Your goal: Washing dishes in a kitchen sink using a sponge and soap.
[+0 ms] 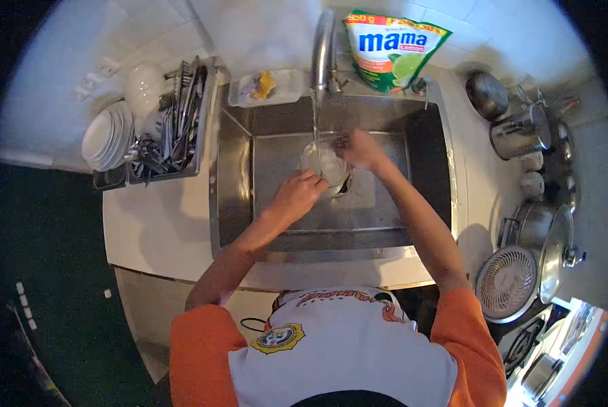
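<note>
Over the stainless steel sink basin (283,208), my left hand (301,191) grips the near left rim of a pale, round dish (329,165), which looks like a bowl or plate. Water (315,117) runs from the curved metal faucet (324,51) onto the dish. My right hand (360,150) is at the dish's right side, blurred; whether its fingers hold something small and dark there cannot be made out. Below the dish, part of another rounded item with a dark spot shows.
Left stand stacked white plates (105,137) and a cutlery rack (169,127). Behind the sink are a white tray (283,89) with a yellow and purple sponge or scrubber (263,85) and a Mama Lemon pouch (393,51). Pots (520,132) and a round fan-like grille (507,282) line the right.
</note>
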Demonstrator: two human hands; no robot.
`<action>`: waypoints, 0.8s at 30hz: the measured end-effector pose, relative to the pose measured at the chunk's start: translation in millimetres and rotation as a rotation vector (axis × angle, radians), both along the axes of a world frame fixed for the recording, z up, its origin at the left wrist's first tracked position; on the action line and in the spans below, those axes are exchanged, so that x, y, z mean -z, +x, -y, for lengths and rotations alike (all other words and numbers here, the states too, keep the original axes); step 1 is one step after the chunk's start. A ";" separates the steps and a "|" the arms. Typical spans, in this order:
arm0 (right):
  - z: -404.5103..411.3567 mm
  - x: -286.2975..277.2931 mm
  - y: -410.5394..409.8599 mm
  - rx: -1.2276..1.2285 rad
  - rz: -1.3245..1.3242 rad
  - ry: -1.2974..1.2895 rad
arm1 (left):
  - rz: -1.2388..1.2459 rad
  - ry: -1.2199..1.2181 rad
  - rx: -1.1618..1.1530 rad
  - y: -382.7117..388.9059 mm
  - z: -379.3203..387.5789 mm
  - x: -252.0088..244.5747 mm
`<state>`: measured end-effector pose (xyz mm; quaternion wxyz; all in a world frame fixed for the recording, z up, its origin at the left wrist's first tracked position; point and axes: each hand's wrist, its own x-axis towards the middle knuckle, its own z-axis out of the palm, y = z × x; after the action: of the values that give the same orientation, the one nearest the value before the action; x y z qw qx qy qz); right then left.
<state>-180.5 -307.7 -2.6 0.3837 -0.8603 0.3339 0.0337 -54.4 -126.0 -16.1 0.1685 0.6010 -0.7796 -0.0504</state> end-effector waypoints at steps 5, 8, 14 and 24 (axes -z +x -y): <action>6.6 2.3 -2.9 0.155 0.197 0.314 | -0.142 -0.296 -0.202 11.8 0.9 -10.7; 11.3 -1.5 -16.9 0.197 0.303 0.534 | -0.787 -0.311 -0.608 -0.6 -3.1 -9.1; 10.6 -19.8 -35.6 0.261 0.238 0.607 | -0.671 0.099 -0.524 -8.9 1.1 -1.7; 41.1 -72.6 -76.5 0.170 0.127 0.422 | -2.127 0.412 -0.581 -72.5 44.3 -10.8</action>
<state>-257.0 -348.8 70.0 0.5768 -0.7302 0.3659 0.0161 -127.0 -170.3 -5.3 0.6514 0.4279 -0.0461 -0.6249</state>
